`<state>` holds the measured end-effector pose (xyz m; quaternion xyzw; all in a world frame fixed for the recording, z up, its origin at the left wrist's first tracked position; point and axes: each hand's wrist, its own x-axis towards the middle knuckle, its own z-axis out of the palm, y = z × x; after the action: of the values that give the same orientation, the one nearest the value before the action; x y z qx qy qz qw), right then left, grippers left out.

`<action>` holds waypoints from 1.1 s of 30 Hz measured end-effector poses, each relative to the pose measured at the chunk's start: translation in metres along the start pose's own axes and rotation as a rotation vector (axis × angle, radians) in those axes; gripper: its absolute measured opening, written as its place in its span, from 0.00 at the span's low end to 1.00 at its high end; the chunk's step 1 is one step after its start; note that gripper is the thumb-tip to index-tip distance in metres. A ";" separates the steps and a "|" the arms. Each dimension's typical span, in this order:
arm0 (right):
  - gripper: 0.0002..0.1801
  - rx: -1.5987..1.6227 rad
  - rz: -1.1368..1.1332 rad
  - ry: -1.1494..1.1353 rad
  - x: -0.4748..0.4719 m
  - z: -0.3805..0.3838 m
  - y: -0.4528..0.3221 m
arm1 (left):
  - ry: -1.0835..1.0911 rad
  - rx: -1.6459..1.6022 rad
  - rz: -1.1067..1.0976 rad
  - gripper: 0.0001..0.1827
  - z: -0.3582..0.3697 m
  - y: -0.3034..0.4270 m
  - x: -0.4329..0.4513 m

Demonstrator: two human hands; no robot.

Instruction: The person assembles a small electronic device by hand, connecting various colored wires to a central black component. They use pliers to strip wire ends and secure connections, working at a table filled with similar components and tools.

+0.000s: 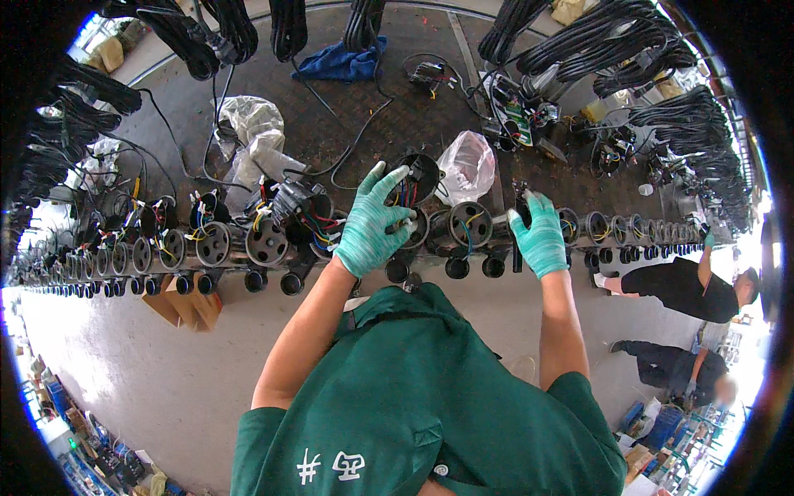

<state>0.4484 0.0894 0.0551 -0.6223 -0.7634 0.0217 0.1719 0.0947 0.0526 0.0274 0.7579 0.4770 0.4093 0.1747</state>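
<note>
My left hand (376, 226), in a green-and-white glove, has its fingers spread at the left rim of a black round housing (424, 175). Red and blue wires (407, 193) run down from that housing towards a metal tube (420, 229) below. Whether the fingers grip the rim cannot be made out. My right hand (541, 235), gloved alike, has thumb and forefinger around a dark elongated tool (522, 208); the glove covers part of it. Between the hands, an open tube end (469, 224) shows yellow and blue wires. Left of my left hand sits a black wired unit (294, 201).
A row of metal tubes (213, 243) lines the bench's near edge. Bundled black cables (288, 31) hang along the far side. On the dark bench (428, 111) lie a blue cloth (345, 62) and a clear plastic bag (468, 166). Two people stand at right.
</note>
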 end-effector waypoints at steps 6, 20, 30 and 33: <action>0.13 0.556 -0.119 -0.155 0.025 -0.006 -0.129 | -0.016 0.070 0.082 0.13 0.001 0.000 -0.001; 0.15 0.393 -0.041 -0.134 0.035 0.071 -0.142 | -0.010 0.022 0.064 0.13 0.000 -0.001 -0.002; 0.15 0.820 0.288 -0.559 0.045 0.053 -0.144 | -0.016 0.002 0.062 0.14 0.001 -0.002 -0.002; 0.17 0.782 0.182 -0.496 0.045 0.071 -0.131 | -0.022 0.017 0.071 0.14 0.002 -0.001 0.000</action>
<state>0.2967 0.1161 0.0310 -0.5513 -0.6583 0.4706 0.2029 0.0954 0.0533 0.0253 0.7802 0.4514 0.4028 0.1589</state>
